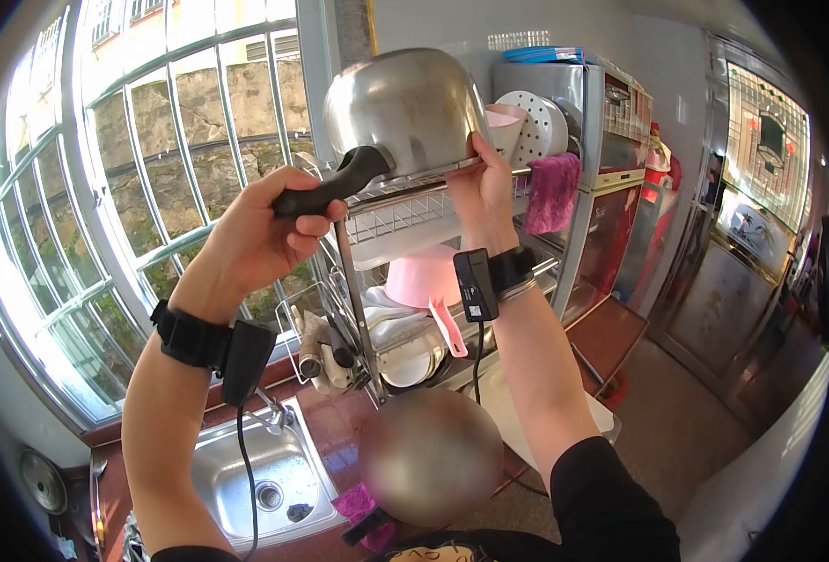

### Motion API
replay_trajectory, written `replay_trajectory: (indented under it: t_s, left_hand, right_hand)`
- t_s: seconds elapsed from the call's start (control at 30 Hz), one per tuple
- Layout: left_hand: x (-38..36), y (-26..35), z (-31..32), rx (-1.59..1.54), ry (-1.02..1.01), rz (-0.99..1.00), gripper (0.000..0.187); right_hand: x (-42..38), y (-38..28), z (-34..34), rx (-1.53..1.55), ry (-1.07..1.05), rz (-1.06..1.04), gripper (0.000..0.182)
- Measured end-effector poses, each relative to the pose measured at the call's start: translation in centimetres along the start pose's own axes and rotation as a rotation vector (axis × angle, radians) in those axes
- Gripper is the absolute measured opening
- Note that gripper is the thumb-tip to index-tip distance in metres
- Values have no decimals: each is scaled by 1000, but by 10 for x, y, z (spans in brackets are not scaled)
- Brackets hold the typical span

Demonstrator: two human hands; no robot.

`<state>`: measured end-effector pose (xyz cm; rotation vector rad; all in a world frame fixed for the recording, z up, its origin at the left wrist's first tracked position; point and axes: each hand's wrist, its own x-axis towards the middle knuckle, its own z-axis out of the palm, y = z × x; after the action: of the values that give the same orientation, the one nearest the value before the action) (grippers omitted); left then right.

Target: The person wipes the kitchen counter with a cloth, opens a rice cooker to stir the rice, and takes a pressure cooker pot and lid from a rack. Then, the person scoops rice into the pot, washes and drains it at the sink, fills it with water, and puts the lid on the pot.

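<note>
At 12 o'clock, your left hand (278, 211) curls around the steel pot (410, 108)'s black handle (339, 185); your right hand (483, 192) pinches its rim. The sink (236, 468) gleams at 7 o'clock.

Black sleeves, black wrist straps, boxes, black cables

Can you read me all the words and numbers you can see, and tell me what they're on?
There are none I can read.
White label on the black box: too small and blurry.
Yellowish marks on the black shirt: cut off, can't tell if they're letters.
Light strip on the tall cabinet: too small.
</note>
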<state>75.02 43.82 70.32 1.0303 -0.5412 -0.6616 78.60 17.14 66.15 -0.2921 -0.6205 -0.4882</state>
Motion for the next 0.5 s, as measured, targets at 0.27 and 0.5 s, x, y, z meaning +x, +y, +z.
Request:
replay_trajectory:
  t_s: [0.27,0.5]
  left_hand:
    - [-48,-19,21,394,-120,154,38]
    - [-92,-64,101,466,-160,22,58]
  right_hand:
    - [-26,-36,55,-84,-334,-16,30]
    - [-114,-110,149,-411,-620,-180,19]
